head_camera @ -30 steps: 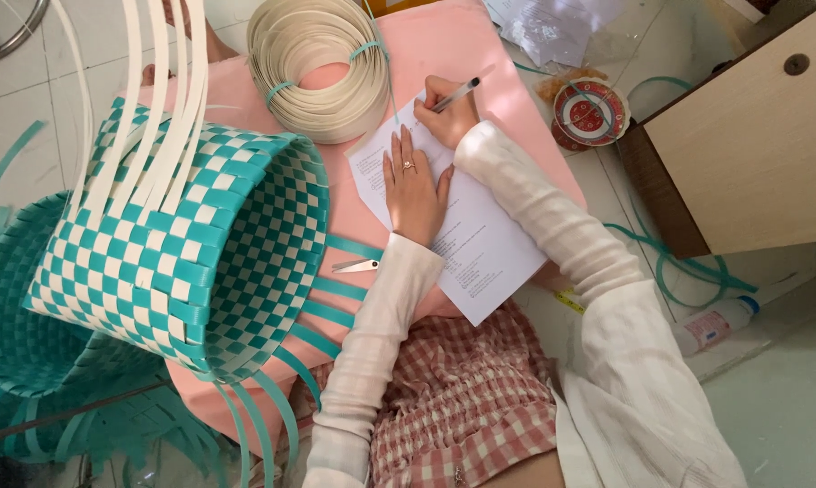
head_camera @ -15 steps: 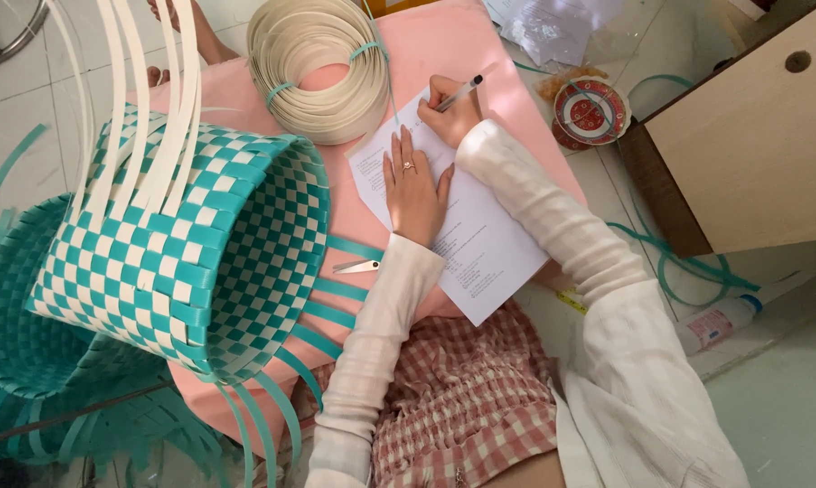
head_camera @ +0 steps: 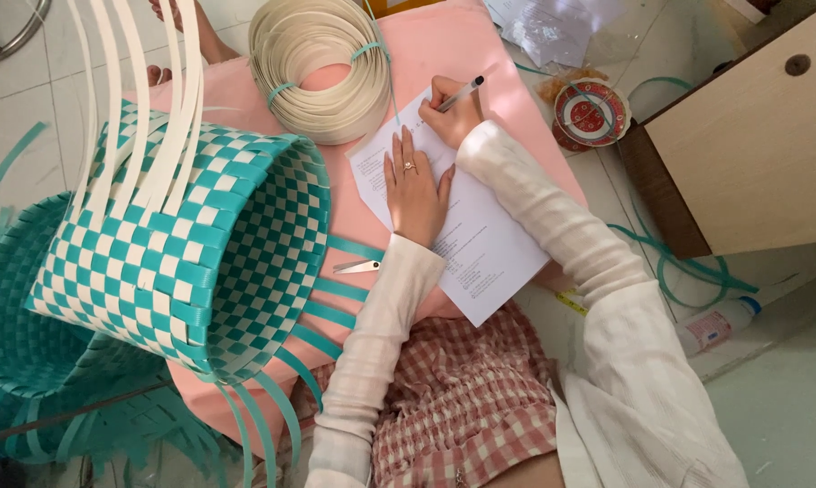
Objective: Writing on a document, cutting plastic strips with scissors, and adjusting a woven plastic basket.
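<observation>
Now | right hand (head_camera: pixel 451 110) grips pen (head_camera: pixel 462 92) | left hand (head_camera: pixel 417 185) flat, open on paper (head_camera: pixel 480 235) | woven basket (head_camera: pixel 200 253) empty

We see bare pink worktop (head_camera: pixel 480 54) far of the paper (head_camera: pixel 480 244); the woven basket (head_camera: pixel 200 253) blocks the left, the strip coil (head_camera: pixel 322 68) the far-left.

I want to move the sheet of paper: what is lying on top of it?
The left hand lies flat on the sheet of paper, and the right hand rests at its top edge holding a pen. Whatever is printed beneath the hands is covered.
</observation>
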